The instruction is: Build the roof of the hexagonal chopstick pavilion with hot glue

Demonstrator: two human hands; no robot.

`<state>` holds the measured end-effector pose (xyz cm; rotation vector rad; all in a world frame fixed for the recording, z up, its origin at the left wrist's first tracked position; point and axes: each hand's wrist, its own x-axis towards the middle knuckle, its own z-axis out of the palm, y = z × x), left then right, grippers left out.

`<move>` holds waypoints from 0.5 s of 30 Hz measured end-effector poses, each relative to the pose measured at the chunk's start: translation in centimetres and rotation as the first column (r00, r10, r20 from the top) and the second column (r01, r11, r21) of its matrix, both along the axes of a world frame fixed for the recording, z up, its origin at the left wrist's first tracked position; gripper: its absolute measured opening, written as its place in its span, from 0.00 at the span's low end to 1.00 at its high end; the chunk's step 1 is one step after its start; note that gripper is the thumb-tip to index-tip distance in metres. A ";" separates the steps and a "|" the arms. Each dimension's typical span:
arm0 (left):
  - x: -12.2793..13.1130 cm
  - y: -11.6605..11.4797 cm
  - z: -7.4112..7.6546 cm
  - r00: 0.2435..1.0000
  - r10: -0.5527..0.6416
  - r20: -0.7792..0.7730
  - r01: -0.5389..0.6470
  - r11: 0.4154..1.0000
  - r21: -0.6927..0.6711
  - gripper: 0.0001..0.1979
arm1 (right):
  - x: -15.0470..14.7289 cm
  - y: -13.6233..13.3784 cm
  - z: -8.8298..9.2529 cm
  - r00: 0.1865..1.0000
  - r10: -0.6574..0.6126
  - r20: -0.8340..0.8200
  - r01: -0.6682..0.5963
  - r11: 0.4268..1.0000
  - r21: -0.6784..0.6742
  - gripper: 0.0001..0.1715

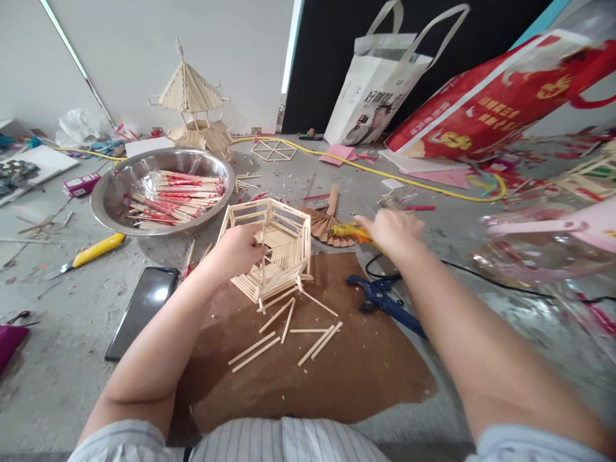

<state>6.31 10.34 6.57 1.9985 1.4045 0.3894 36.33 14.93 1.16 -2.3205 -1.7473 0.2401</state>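
A six-sided frame of thin wooden sticks (289, 260), shaped like a railed platform, stands on a brown sheet (356, 378). My left hand (243, 250) reaches over its near left side, fingertips pinched at an upright wooden stick (263, 273) there. To the right, my right hand (392, 228) is closed around a yellow-orange glue gun (353, 231), its tip pointing left toward the frame; the hand hides much of its body. Several loose cut sticks (286, 330) lie before the frame. Blue-handled cutters (380, 298) lie below my right hand.
A steel bowl (103, 208) of wrapped sticks stands at left, near a yellow utility knife (99, 249) and a phone (144, 311). Behind are a stick pavilion (188, 93), a yellow cable (360, 168), a white bag (370, 80) and a red bag (505, 96). A folded paper fan (325, 221) lies behind the frame.
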 end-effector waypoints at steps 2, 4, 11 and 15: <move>0.0 0.0 -0.1 1.000 0.007 0.001 -0.007 1.000 -0.001 0.23 | -2.4 -0.9 1.6 0.996 0.026 0.090 -0.043 0.980 0.194 0.26; 0.1 -0.1 -0.1 1.000 0.014 0.004 -0.014 1.000 -0.006 0.24 | -5.7 -1.7 3.2 0.967 0.250 -0.042 -0.226 0.925 0.306 0.21; 0.2 -0.2 0.1 1.000 -0.010 0.012 0.010 1.000 0.004 0.19 | -14.5 -2.0 5.1 0.512 0.226 -0.828 -0.463 0.885 -0.045 0.17; 0.2 -0.1 0.1 0.999 -0.015 0.029 0.016 1.000 -0.010 0.16 | -15.2 -1.8 4.9 0.355 0.098 -0.930 -0.554 0.823 -0.125 0.11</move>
